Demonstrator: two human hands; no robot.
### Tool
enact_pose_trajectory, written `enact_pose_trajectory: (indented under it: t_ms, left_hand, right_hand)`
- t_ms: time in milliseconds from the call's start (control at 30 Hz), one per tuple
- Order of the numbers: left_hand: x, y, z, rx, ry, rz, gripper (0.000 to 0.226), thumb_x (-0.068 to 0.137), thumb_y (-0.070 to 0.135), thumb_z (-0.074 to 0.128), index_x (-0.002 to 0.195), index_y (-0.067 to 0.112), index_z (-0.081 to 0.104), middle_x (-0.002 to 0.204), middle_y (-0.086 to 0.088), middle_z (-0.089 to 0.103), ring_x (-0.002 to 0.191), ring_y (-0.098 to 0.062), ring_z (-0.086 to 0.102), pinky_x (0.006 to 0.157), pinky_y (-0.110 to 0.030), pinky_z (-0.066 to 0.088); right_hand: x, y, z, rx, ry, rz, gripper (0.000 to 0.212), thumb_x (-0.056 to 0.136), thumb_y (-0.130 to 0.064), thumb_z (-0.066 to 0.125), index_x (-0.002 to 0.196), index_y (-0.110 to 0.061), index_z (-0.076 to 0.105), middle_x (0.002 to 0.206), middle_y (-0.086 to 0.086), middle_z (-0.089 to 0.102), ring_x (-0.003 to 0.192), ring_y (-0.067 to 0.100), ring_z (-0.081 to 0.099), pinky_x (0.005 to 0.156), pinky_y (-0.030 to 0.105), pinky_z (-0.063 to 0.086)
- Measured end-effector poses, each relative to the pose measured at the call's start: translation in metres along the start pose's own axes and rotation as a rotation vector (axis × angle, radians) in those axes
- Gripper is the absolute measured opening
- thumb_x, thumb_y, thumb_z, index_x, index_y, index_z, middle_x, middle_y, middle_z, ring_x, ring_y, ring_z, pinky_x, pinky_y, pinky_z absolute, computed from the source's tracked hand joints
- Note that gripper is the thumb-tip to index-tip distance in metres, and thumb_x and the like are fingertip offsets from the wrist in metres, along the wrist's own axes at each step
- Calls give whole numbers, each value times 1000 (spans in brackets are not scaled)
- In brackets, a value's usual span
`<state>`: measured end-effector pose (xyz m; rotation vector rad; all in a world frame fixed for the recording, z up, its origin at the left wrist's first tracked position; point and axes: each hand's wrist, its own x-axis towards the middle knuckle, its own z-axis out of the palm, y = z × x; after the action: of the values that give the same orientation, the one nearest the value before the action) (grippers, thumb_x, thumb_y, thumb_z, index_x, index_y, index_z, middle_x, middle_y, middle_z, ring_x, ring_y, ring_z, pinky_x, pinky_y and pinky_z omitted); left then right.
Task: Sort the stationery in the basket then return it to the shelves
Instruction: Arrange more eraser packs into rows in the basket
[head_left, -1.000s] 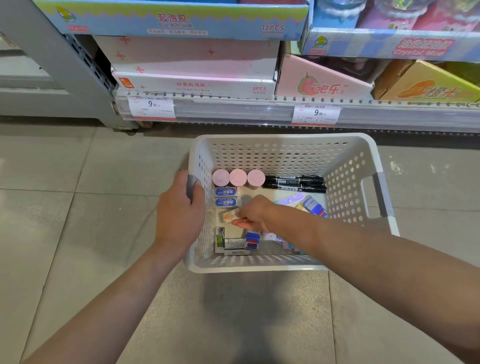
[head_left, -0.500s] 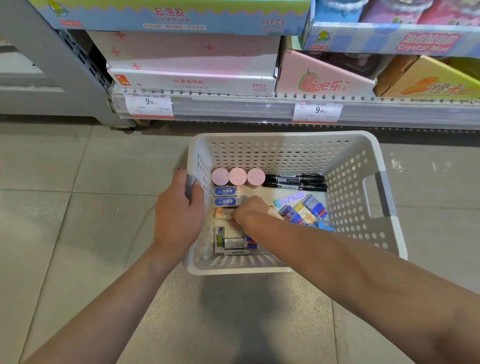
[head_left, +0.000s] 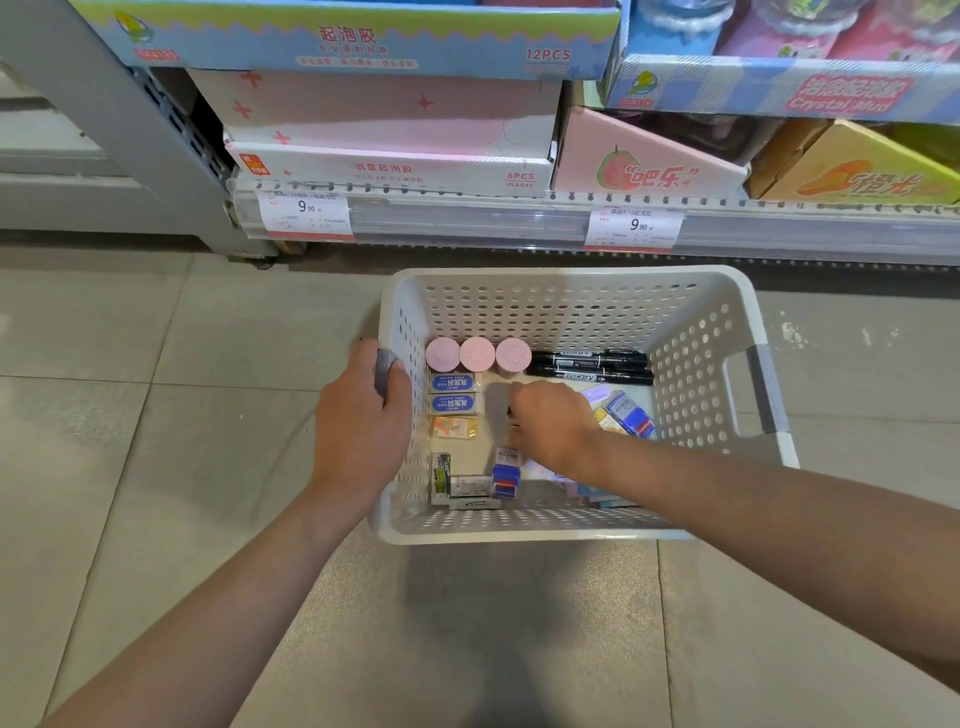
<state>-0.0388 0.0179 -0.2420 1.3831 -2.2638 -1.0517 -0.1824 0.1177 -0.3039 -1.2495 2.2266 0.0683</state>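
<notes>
Inside the basket (head_left: 571, 306), right hand (head_left: 553, 423) hovers mid-floor, fingers curled down; grip on anything: cannot tell. Left hand (head_left: 363, 421) is clamped on the 9 o'clock handle (head_left: 383, 370). Sorting step: pink caps (head_left: 477, 354) and markers (head_left: 589, 364) at 12, erasers (head_left: 452, 394) at 10. Next: likely the loose pile (head_left: 626, 413) at 3.

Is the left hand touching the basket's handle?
Touching. The head view shows the left hand wrapped over the grey handle on the basket, fingers curled around it.
</notes>
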Motion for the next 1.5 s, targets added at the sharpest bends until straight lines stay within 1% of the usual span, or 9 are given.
enact_pose_trajectory:
  t_ms: [233,400,500,633,800,1033,1100,1233,1500]
  left_hand:
    - [-1,2,0,-12,-2,-8,12,100,22,41,91,14,41,74,7,53,55,-9,51,38,-6,35]
    - [-1,2,0,-6,3,-19,12,100,23,41,91,15,40,81,1,57,55,-10,53,39,-9,35]
    - [-1,1,1,0,-1,-7,13,100,24,40,92,14,43,76,7,57,56,-9,54,42,-14,38]
    - [0,-1,0,-24,0,9,15,99,23,42,91,10,47,69,3,56,55,-12,52,49,-34,46]
    - [0,-1,-1,-33,-2,4,16,98,22,42,93,8,48,70,-3,57,55,-15,50,52,-38,47]
    - [2,-4,0,-7,6,-2,18,98,23,43,94,6,48,74,-10,60,56,-19,51,53,-43,47]
    - [2,-5,0,-2,7,2,18,98,23,43,94,6,48,73,-8,59,55,-19,50,50,-39,45]
    - [2,-5,0,4,8,10,19,97,24,43,96,6,49,73,-11,60,56,-22,53,52,-44,48]
    - [2,-5,1,2,-5,0,19,99,24,42,100,6,48,75,0,59,56,-12,54,49,-32,46]
  right_hand:
    - [9,9,4,-72,-36,29,35,88,-21,63,117,-4,56,117,14,52,102,27,59,76,30,48]
    - [11,10,-8,24,-49,88,16,85,-19,66,87,-3,60,91,9,62,86,25,57,62,24,42]
    - [11,16,-24,181,-16,125,29,85,-15,62,111,-1,62,108,10,64,103,24,61,81,29,51]
    - [13,26,-34,529,-135,192,29,86,-11,62,101,13,65,79,13,56,75,20,52,71,28,45]
    - [6,25,-30,836,-289,268,34,87,2,60,118,14,56,114,26,64,89,21,60,98,34,49]
    - [3,16,-17,882,-206,208,19,77,15,63,89,0,66,68,0,56,60,7,52,55,13,48]
    - [4,13,-14,960,-206,215,29,78,19,59,76,-10,59,71,3,56,63,10,55,63,19,52]
    - [7,11,-12,994,-283,217,22,86,14,54,86,-8,58,91,17,66,62,14,65,60,22,57]
    - [9,6,-7,1055,-233,191,23,87,-15,66,66,-12,58,56,2,55,46,6,48,51,16,43]
